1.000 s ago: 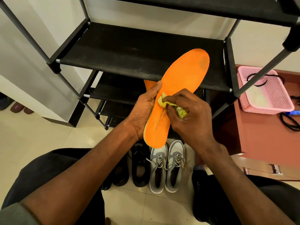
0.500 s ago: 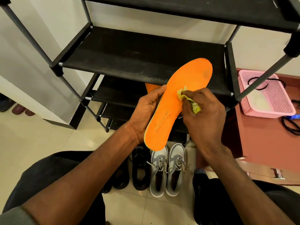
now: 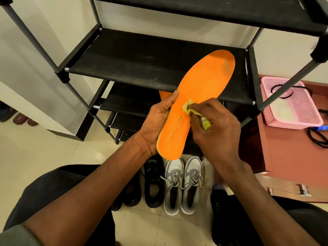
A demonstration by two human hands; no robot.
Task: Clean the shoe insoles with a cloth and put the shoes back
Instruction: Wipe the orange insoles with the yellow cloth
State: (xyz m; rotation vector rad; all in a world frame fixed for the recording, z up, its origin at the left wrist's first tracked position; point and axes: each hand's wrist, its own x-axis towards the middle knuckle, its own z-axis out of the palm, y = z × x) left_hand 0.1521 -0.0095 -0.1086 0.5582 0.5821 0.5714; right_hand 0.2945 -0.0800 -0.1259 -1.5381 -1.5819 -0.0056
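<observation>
My left hand (image 3: 157,121) grips the left edge of an orange insole (image 3: 204,86), which stands tilted with its toe up and to the right, in front of the black shoe rack (image 3: 142,64). My right hand (image 3: 216,128) holds a bunched yellow cloth (image 3: 193,110) and presses it against the insole's middle. A bit of a second orange insole (image 3: 163,94) peeks out behind my left thumb. On the floor below stand a grey-and-white pair of sneakers (image 3: 182,185) and a black pair of shoes (image 3: 147,185) to their left.
A pink plastic basket (image 3: 291,105) sits on a reddish cabinet (image 3: 284,151) at the right, with black cords beside it. Dark slippers (image 3: 19,118) lie at the far left on the tiled floor. My knees frame the shoes below.
My right hand with the cloth slid up along the insole, then back down toward its middle. The insole has tilted slightly while my left hand keeps its grip.
</observation>
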